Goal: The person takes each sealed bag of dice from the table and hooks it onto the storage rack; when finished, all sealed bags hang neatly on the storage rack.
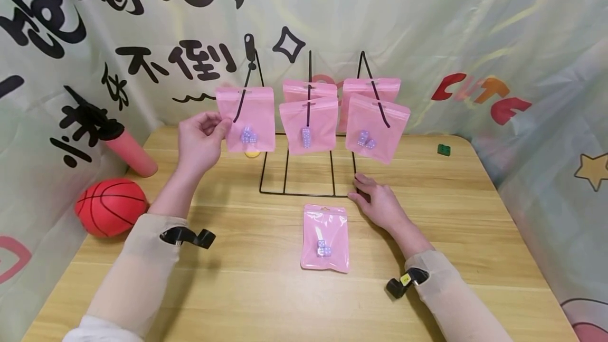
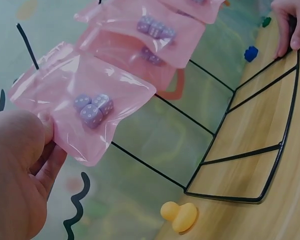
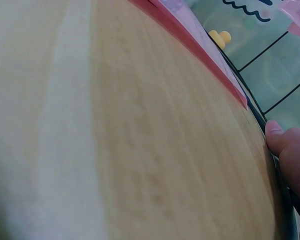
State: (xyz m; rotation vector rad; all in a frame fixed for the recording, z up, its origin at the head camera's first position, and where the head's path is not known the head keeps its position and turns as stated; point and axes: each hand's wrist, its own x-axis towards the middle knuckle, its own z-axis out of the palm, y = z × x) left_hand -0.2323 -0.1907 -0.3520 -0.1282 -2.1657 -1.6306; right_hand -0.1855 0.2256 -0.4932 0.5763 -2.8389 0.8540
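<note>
A black wire rack (image 1: 309, 120) stands at the back middle of the wooden table (image 1: 247, 289), with several pink bags of lilac dice hanging from its hooks. My left hand (image 1: 219, 128) pinches the left edge of the leftmost hanging bag (image 1: 249, 117); the left wrist view shows thumb and fingers (image 2: 47, 150) closed on that bag (image 2: 85, 107). My right hand (image 1: 357, 188) lies flat on the table with straight fingers at the right corner of the rack's base; a fingertip (image 3: 282, 142) shows beside the wire. Another pink bag (image 1: 325, 237) lies flat in front of the rack.
An orange ball (image 1: 111, 206) and a pink cylinder (image 1: 130, 152) sit at the table's left edge. A small yellow duck (image 1: 252, 153) lies behind the rack, and a green block (image 1: 444, 149) at the back right. A printed cloth backdrop (image 1: 427, 25) closes in the back and sides.
</note>
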